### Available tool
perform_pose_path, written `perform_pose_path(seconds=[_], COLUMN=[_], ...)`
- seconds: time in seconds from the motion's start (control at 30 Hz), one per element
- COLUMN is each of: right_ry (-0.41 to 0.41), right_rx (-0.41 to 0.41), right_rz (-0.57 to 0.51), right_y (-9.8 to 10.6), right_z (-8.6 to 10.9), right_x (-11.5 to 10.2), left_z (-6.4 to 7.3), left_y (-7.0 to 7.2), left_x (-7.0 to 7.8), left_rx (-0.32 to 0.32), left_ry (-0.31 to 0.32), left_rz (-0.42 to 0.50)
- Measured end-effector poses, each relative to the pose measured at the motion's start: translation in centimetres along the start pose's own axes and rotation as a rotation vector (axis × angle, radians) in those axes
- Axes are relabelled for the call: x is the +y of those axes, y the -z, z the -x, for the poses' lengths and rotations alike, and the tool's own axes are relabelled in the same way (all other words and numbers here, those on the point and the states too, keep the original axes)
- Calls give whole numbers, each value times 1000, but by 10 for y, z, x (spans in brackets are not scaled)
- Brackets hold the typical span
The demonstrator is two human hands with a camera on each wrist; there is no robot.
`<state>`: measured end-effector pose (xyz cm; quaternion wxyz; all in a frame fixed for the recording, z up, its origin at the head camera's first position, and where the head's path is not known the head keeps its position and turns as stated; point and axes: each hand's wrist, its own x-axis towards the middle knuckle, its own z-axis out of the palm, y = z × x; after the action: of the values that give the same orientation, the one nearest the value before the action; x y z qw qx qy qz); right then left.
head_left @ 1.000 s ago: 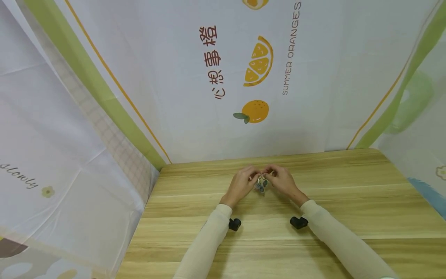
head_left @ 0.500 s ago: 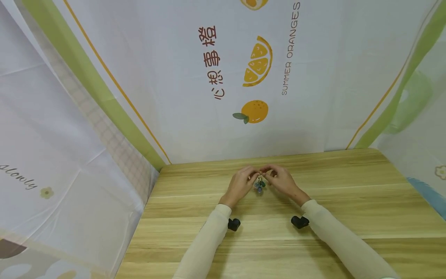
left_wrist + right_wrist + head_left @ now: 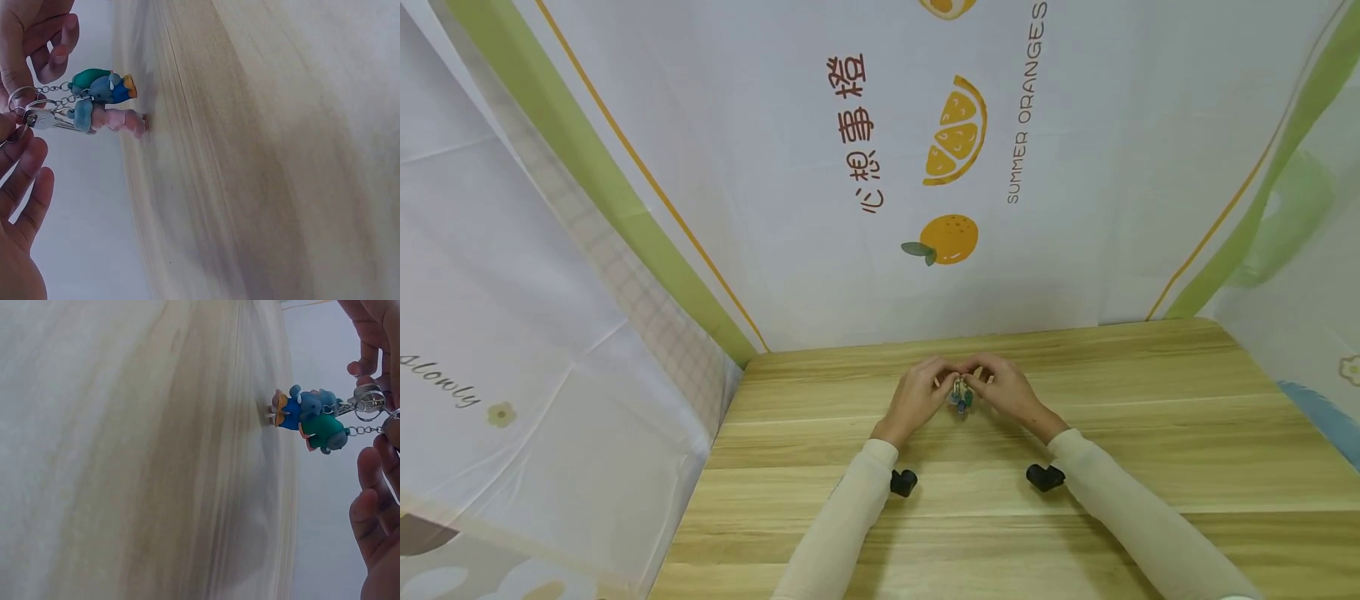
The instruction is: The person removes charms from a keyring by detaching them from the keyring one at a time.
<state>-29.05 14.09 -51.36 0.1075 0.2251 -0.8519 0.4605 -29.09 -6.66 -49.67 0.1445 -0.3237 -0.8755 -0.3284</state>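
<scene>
Keychain figurines [image 3: 961, 400], three in number, on chains: lower centre of the head frame, between the hands. One green-clad [image 3: 323, 431]; one blue-clad, with elephant-like head and yellow feet [image 3: 290, 417]; one pink-bodied [image 3: 119, 119], upper left of the left wrist frame. Contact between their feet and the table: cannot tell.

Metal rings [image 3: 367, 396], silver-coloured, upper right of the right wrist frame.

Left hand [image 3: 916, 395]: partly closed, thumb and forefinger pinching a ring; other fingers loosely bent.

Right hand [image 3: 1006, 392]: likewise partly closed, pinching a ring at the fingertips.

Table [image 3: 985, 542]: wood-grain top, lower half of the head frame.

Sleeves [image 3: 842, 533]: two, cream.

Hanging cloth [image 3: 812, 283]: white, orange-fruit print, upper centre.
</scene>
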Motion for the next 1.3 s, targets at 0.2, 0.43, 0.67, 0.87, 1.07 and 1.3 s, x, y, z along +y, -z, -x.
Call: perform_pose_path(seconds=[0.2,0.43,0.67,0.87,1.07,1.3], right_ry=[25,25,-61,-92,-118,-101], right_rx=[35,52,52,50,33,-20], right_rz=[72,83,71,61,52,-50], right_y=[-1,-2,0,1,0,0], right_z=[-1,0,1,1,1,-1], right_x=[-2,-3,-3,-5,-4,0], left_z=[0,0,0,0,0,0], left_y=[0,0,0,1,0,0], left_x=[0,1,2,3,2,1], left_rx=[8,12,8,7,7,-4], left_ry=[-18,-32,-48,-48,-48,-19], left_rz=[-3,-3,-13,-24,-21,-2])
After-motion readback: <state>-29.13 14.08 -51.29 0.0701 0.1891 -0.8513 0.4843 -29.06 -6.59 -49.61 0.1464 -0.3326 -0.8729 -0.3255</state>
